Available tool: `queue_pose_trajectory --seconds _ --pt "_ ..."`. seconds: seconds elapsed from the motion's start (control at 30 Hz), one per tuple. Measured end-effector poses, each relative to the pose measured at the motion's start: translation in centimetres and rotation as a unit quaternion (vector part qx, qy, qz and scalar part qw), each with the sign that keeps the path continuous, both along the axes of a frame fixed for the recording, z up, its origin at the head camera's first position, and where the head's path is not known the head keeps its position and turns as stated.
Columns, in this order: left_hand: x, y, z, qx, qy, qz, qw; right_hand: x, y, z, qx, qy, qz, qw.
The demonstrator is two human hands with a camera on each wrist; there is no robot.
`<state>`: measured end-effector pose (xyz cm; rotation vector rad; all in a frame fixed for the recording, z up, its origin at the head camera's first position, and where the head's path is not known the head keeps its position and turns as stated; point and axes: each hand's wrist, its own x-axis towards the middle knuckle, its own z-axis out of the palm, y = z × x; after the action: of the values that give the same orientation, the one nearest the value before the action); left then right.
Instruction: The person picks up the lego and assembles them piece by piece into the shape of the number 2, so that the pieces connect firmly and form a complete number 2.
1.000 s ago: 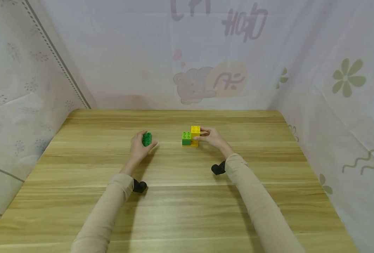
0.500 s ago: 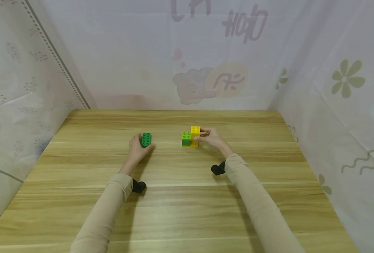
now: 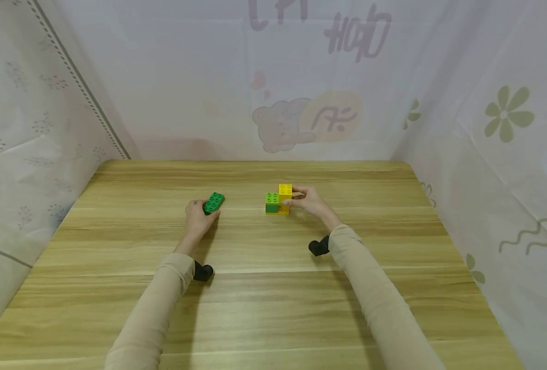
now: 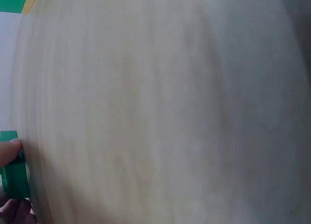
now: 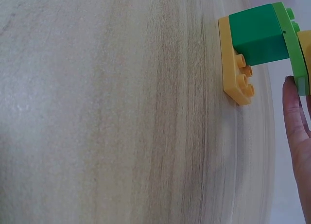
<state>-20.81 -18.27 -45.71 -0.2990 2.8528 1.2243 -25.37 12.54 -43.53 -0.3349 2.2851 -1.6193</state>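
My left hand [image 3: 198, 220] holds a dark green eight-stud toy brick [image 3: 215, 202] between thumb and fingers, left of centre on the table. The left wrist view shows the thumb on one side of that brick [image 4: 16, 178] and fingertips below it. Farther right stands a small brick stack: an orange-yellow base [image 5: 232, 63], a green brick [image 5: 257, 34] on part of it, a light green plate [image 5: 291, 49] above, and a yellow brick [image 3: 285, 191] on the plate's right end. My right hand [image 3: 315, 203] grips the stack's right side, fingertips at the overhanging plate.
The wood-grain table [image 3: 273, 308] extends around both hands. Printed cloth [image 3: 199, 92] hangs behind it and along both sides. A black wrist mount [image 3: 320, 247] juts inward from the right sleeve, another black mount [image 3: 203, 272] from the left.
The left hand has drawn slightly left and nearer, and the green brick has turned from straight to slanted, its far end leaning right. The right hand and stack look unmoved.
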Motion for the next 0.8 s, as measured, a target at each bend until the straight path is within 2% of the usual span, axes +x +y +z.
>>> queue_pose_trajectory --seconds 0.33,0.8 --pt "-0.11 -0.07 -0.02 0.01 0.008 0.006 0.9999 -0.31 -0.19 0.1 0.016 -0.024 -0.007 1.0" --pt "-0.21 -0.13 0.47 0.014 -0.005 -0.005 0.9999 -0.42 -0.09 0.21 0.011 -0.02 0.006 1.0"
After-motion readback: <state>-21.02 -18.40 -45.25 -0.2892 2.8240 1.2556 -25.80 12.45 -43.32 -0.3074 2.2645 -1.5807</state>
